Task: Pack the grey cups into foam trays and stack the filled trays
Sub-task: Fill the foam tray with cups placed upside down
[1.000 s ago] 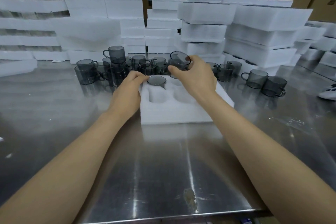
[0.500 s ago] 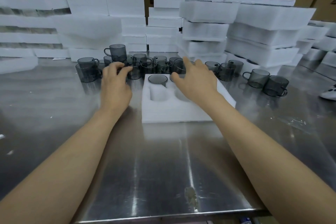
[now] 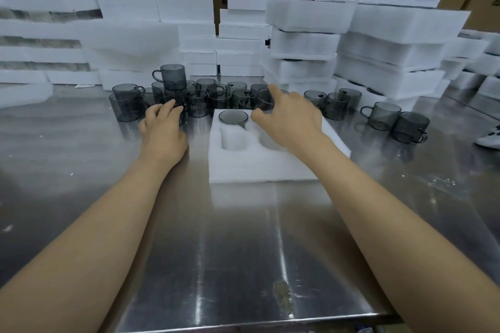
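The left hand [image 3: 162, 134] and right hand [image 3: 293, 123] are bare, like both forearms [image 3: 392, 219].

Just one view, from a camera worn up on the head. Looks forward and down across the shiny table [image 3: 243, 238]. Sits close over the near table edge, a little farther from the foam tray [image 3: 259, 167]. Takes in a wide sweep, right back to the white foam stacks [image 3: 184, 5].
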